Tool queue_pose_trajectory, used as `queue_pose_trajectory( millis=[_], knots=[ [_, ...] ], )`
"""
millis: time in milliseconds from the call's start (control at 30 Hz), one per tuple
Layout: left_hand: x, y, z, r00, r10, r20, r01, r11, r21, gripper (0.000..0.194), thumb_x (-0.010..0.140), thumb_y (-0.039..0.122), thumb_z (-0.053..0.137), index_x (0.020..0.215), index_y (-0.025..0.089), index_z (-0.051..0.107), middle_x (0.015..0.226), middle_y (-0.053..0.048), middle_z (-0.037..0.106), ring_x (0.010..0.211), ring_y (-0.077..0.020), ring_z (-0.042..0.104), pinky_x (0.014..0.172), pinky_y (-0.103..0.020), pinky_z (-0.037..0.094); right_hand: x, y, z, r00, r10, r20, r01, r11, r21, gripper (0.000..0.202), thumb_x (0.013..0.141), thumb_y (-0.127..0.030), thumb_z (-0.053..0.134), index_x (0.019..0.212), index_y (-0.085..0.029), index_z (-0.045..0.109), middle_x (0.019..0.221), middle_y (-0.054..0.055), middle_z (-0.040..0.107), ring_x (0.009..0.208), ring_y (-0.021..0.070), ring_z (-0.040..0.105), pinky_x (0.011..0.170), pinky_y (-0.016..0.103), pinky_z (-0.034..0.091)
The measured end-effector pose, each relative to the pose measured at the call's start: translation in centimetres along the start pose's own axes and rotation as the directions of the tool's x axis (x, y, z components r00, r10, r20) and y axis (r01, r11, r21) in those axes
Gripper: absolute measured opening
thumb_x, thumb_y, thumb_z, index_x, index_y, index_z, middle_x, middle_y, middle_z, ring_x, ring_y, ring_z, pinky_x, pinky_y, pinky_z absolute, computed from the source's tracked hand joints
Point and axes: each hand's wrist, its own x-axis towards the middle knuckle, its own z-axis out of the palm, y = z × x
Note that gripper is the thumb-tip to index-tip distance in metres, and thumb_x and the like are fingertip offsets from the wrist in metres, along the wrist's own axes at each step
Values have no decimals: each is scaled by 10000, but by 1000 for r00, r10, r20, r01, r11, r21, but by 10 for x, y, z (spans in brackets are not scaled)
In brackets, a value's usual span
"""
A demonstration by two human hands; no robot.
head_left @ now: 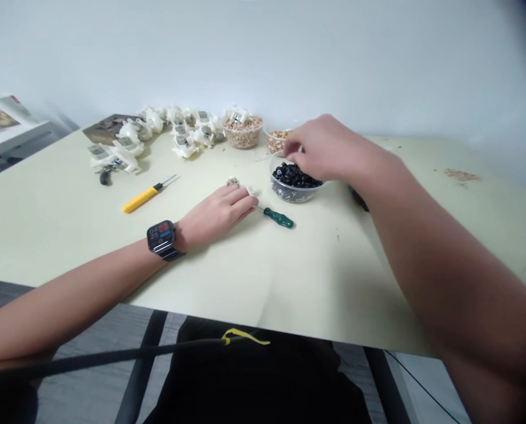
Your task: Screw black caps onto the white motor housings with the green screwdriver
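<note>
My left hand [221,213], with a dark watch on the wrist, rests low on the table. Its fingers curl over a small white plastic part [233,182], mostly hidden beneath them. Just right of its fingertips lies a green-handled screwdriver [279,218]. My right hand [322,146] reaches over the rim of a clear round tub [294,193] filled with small black pieces [294,175]. The fingers there point downward and are drawn together; whatever is between them cannot be made out.
Behind stand a tub of beige pieces [244,136] with a white part on top and a tub of orange-tan pieces [277,141]. Several white plastic assemblies [185,138] cluster at the back left. A yellow-handled tool [139,200] lies on the left. A dark object [359,199] sits partly behind my right forearm.
</note>
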Motion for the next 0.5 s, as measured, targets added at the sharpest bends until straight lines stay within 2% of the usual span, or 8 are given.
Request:
queue_pose_trajectory(
  millis=[100,200,267,400,500],
  knots=[
    [-10,-21,-9,967,227,114,-228,974,-4,230,1120,386,544,1170,219,694,1130,-114,714,1087,-246,669,995,-413,572,9,36,9,992,55,113,-36,986,-160,123,885,-309,850,945,-205,830,926,98,757,786,219,636,739,362,477],
    [-10,-32,-11,894,402,195,-421,905,64,296,1152,312,459,1115,190,727,1064,-120,740,988,-233,672,932,-390,555,14,46,16,992,43,115,-25,987,-156,169,839,-329,894,938,-201,845,905,95,761,768,202,630,707,339,466],
    [-8,-35,-12,876,441,193,-465,879,104,313,1158,298,444,1109,181,730,1038,-114,749,959,-228,672,907,-379,546,15,44,16,992,54,110,-39,990,-135,150,810,-277,903,933,-203,859,907,94,768,767,199,626,702,335,457],
    [-8,-37,-13,874,458,162,-476,874,95,298,1161,293,451,1101,173,717,1016,-99,759,927,-212,669,889,-356,545,12,32,12,986,123,113,-107,985,-135,141,782,-124,875,899,-201,865,889,77,765,748,188,623,715,340,453],
    [-10,-39,-15,878,457,142,-469,880,68,281,1158,277,456,1089,164,703,1022,-96,765,919,-207,671,863,-340,548,10,27,10,987,118,109,-106,988,-115,147,764,-95,882,864,-197,849,878,72,762,769,197,634,719,342,450]
  ],
)
